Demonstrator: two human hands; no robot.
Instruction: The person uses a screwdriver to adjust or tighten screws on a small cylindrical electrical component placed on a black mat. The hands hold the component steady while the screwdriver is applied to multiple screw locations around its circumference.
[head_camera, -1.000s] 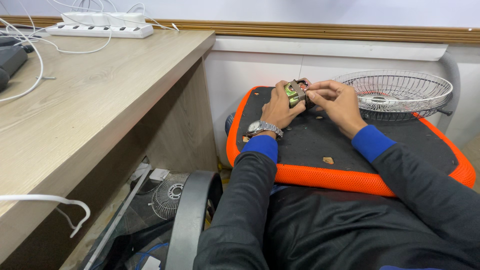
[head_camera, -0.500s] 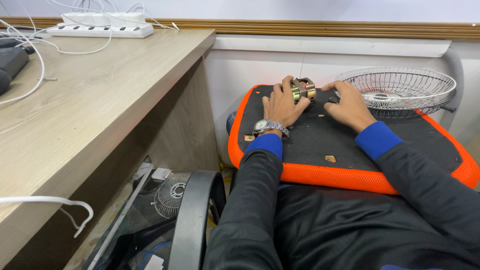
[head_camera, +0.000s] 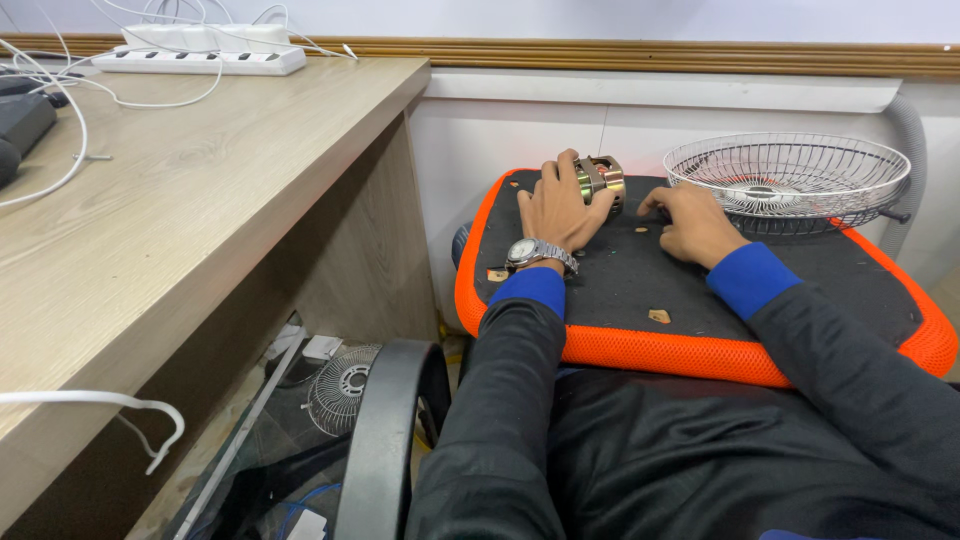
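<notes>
The small fan motor sits on the orange-edged black seat pad, left of the wire fan guard. The left hand clasps it; the right hand rests beside, its grip released. A positioning step, seemingly; a steady hold matters next.
</notes>
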